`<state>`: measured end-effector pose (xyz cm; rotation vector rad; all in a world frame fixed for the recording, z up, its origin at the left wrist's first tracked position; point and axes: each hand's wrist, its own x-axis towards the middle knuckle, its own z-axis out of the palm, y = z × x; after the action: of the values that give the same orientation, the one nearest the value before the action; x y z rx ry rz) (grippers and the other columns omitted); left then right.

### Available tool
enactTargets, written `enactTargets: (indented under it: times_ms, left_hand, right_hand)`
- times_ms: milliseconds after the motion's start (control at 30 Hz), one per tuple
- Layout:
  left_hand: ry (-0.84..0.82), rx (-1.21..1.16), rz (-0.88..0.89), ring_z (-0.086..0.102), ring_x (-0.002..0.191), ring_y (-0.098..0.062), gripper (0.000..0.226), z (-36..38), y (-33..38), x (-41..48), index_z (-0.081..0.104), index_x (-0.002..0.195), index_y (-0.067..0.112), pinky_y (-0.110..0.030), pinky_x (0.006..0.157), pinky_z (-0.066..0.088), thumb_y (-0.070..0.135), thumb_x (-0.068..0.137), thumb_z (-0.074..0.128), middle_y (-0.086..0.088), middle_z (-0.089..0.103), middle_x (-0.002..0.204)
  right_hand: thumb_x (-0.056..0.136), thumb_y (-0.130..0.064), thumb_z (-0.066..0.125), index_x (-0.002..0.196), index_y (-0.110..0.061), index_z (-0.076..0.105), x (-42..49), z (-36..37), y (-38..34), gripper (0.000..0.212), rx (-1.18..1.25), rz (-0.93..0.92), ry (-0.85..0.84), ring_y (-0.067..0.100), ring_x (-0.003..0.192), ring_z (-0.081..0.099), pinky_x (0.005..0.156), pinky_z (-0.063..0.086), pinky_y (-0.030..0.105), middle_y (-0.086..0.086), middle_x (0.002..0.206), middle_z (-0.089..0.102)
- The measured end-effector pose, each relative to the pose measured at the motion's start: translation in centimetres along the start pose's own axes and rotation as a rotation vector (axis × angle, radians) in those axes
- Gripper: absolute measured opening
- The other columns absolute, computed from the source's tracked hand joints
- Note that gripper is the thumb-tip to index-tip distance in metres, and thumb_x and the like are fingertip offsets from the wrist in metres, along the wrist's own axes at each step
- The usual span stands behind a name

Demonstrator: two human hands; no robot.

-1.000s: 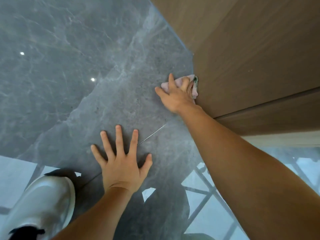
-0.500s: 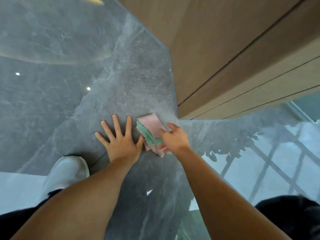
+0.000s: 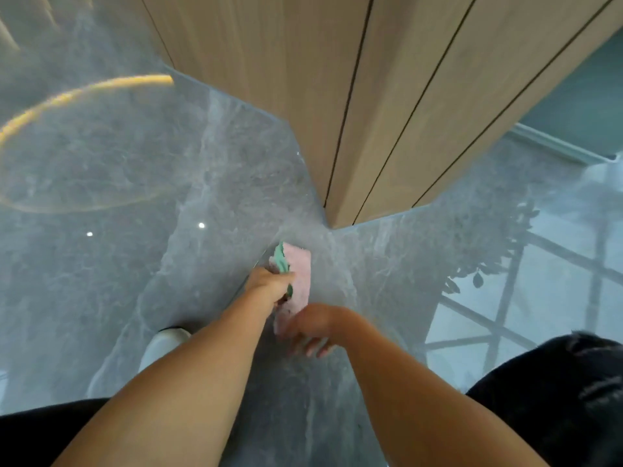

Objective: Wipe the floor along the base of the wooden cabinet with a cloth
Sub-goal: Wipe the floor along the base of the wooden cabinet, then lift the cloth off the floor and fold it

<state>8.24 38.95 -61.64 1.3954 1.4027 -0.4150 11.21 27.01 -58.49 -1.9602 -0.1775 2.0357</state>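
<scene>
A pink and green cloth is held up above the grey marble floor, a little in front of the wooden cabinet's corner. My left hand grips the cloth at its left edge. My right hand holds its lower end, fingers curled and blurred. The tall wooden cabinet rises ahead, its base meeting the floor along two edges that run off left and right from the corner.
My white shoe stands on the floor at lower left, and my dark-trousered knee shows at lower right. The glossy floor reflects a window frame, foliage and a curved light. A pale skirting runs at far right.
My left hand has lifted off the floor and taken hold of the cloth. Both hands now hold it off the floor. The view has shifted so the cabinet corner is straight ahead.
</scene>
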Motion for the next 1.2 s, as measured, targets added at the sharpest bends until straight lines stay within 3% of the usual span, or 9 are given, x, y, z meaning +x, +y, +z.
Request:
enactTargets:
  times_ms: [133,200,367,533,667,800,867,967,1200]
  left_hand:
    - [-0.066,0.087,-0.006,0.067,0.103,-0.032,0.050,0.2,-0.1,-1.1,0.065,0.116,0.004,-0.044,0.090,0.053,0.031,0.075,0.074,-0.020,0.069,0.111]
    - [-0.122,0.071,-0.016,0.064,0.105,-0.030,0.044,0.3,0.6,-2.5,0.064,0.113,0.013,-0.035,0.083,0.049,0.033,0.074,0.069,-0.013,0.068,0.112]
    - [-0.240,0.117,0.083,0.052,0.080,-0.027,0.018,1.8,5.0,-5.0,0.057,0.088,0.019,-0.028,0.063,0.038,0.026,0.072,0.057,-0.013,0.055,0.092]
    - [-0.494,0.340,0.186,0.058,0.072,-0.028,0.027,6.8,9.0,-8.2,0.063,0.094,0.015,-0.027,0.060,0.043,0.026,0.072,0.053,-0.015,0.063,0.088]
    - [-0.540,0.551,0.254,0.062,0.058,-0.025,0.022,11.4,9.6,-10.0,0.063,0.098,0.014,-0.024,0.053,0.044,0.025,0.087,0.047,-0.012,0.067,0.072]
    - [-0.621,0.640,0.407,0.059,0.081,-0.029,0.046,16.3,8.6,-11.7,0.039,0.126,0.035,-0.031,0.063,0.041,0.009,0.090,0.049,-0.016,0.064,0.106]
    - [-0.751,0.723,0.435,0.059,0.088,-0.032,0.050,17.4,7.9,-12.8,0.047,0.134,0.021,-0.035,0.068,0.044,0.001,0.088,0.046,-0.018,0.064,0.122]
    - [-0.879,0.862,0.350,0.059,0.104,-0.034,0.059,16.6,6.8,-14.6,0.053,0.138,0.015,-0.042,0.082,0.048,-0.006,0.083,0.050,-0.023,0.062,0.133]
    - [-0.940,1.019,0.105,0.059,0.108,-0.034,0.055,10.1,6.7,-25.3,0.057,0.131,0.000,-0.046,0.098,0.047,-0.012,0.077,0.061,-0.030,0.061,0.130]
  right_hand:
    - [0.084,-0.024,0.058,0.092,-0.010,0.070,0.5,0.7,0.9,0.020,-0.016,-0.018,0.236,0.017,0.057,0.063,0.056,0.051,0.026,0.009,0.097,0.072]
    - [0.081,-0.022,0.056,0.104,-0.006,0.072,0.4,0.2,2.0,0.032,0.061,0.014,0.424,0.028,0.089,0.071,0.074,0.057,0.033,0.016,0.113,0.071]
    - [0.085,-0.029,0.051,0.113,-0.005,0.064,-2.8,-3.3,4.0,0.040,0.825,0.055,0.931,0.038,0.113,0.058,0.094,0.047,0.038,0.023,0.121,0.063]
    - [0.085,-0.015,0.058,0.125,-0.009,0.057,-6.1,-6.7,4.6,0.040,1.276,-0.285,0.672,0.029,0.104,0.061,0.091,0.049,0.037,0.018,0.127,0.062]
    - [0.089,-0.014,0.060,0.147,-0.013,0.033,-7.2,-6.0,8.1,0.065,1.371,-0.382,0.901,0.027,0.130,0.049,0.110,0.038,0.037,0.008,0.144,0.049]
    - [0.088,-0.003,0.058,0.138,-0.017,0.051,-8.1,-4.3,11.9,0.052,1.563,-0.453,0.974,0.028,0.124,0.055,0.106,0.043,0.036,0.012,0.139,0.055]
    - [0.084,0.006,0.058,0.137,-0.017,0.052,-8.6,-2.3,13.0,0.058,1.707,-0.480,0.997,0.027,0.115,0.060,0.094,0.050,0.032,0.013,0.132,0.059]
    - [0.073,0.011,0.065,0.142,-0.019,0.045,-9.8,1.0,14.4,0.077,1.754,-0.498,1.025,0.022,0.105,0.062,0.077,0.055,0.027,0.007,0.130,0.057]
    - [0.064,0.009,0.075,0.139,-0.021,0.046,-19.3,10.2,14.2,0.085,1.724,-0.482,0.966,0.020,0.114,0.061,0.097,0.052,0.042,0.010,0.131,0.060]
